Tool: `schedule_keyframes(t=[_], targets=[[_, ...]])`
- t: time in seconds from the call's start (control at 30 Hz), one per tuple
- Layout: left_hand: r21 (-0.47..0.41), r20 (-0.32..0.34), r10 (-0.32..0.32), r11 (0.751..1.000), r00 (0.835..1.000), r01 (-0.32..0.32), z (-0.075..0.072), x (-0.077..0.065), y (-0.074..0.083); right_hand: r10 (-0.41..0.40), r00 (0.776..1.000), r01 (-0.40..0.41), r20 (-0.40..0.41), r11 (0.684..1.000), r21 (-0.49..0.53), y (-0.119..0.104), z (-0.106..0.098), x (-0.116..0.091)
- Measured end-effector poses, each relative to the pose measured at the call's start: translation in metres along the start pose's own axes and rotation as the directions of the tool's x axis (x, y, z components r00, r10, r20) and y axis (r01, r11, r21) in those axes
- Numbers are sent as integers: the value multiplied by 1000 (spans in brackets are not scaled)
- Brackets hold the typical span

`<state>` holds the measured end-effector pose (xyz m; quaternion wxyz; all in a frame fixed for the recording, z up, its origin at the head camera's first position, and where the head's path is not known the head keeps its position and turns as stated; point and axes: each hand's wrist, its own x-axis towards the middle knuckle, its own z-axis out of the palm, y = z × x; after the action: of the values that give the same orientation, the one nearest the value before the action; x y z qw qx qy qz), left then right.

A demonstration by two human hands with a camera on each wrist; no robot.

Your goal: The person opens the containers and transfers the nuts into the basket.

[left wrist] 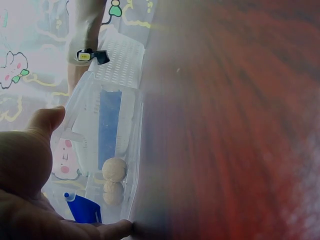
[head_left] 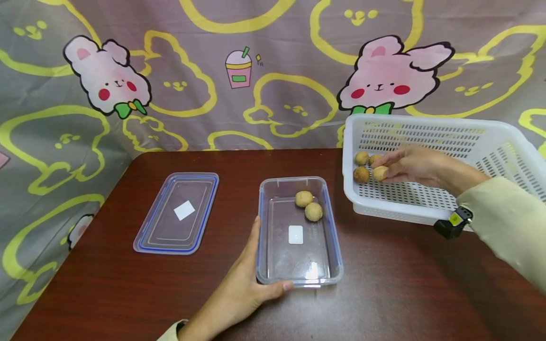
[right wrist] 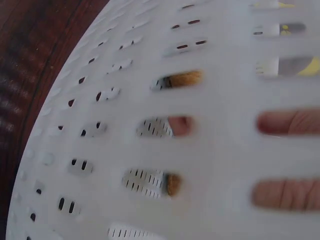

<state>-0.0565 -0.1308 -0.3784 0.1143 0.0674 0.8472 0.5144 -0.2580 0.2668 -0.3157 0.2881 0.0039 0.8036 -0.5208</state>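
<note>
In the head view a clear plastic container stands on the table with two walnuts near its far right corner. My left hand grips its near left corner, thumb along the near wall and fingers along the left wall. My right hand reaches into a white perforated basket, pinching a pale walnut between thumb and fingers. Several brown walnuts lie beside these fingertips. Through the basket's slots, the right wrist view shows parts of the fingers; the wall hides the rest.
A clear lid with a blue seal lies flat on the left of the brown table. Behind the table hangs a cartoon-print cloth. The basket stands at the table's back right.
</note>
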Motion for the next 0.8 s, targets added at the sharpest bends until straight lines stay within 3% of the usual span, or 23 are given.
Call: schedule_keyframes(t=[0.23, 0.5, 0.8], targets=[[-4, -1, 6, 1000, 1000, -6, 0, 0, 0, 13, 999, -8, 41, 994, -109, 1, 3, 0], [-2, 2, 0, 1000, 1000, 0, 0, 0, 1, -5, 999, 12, 52, 989, -144, 5, 5, 3], [-2, 2, 4, 1000, 1000, -4, 0, 0, 1, 7, 1000, -6, 5, 973, -232, 2, 5, -1]])
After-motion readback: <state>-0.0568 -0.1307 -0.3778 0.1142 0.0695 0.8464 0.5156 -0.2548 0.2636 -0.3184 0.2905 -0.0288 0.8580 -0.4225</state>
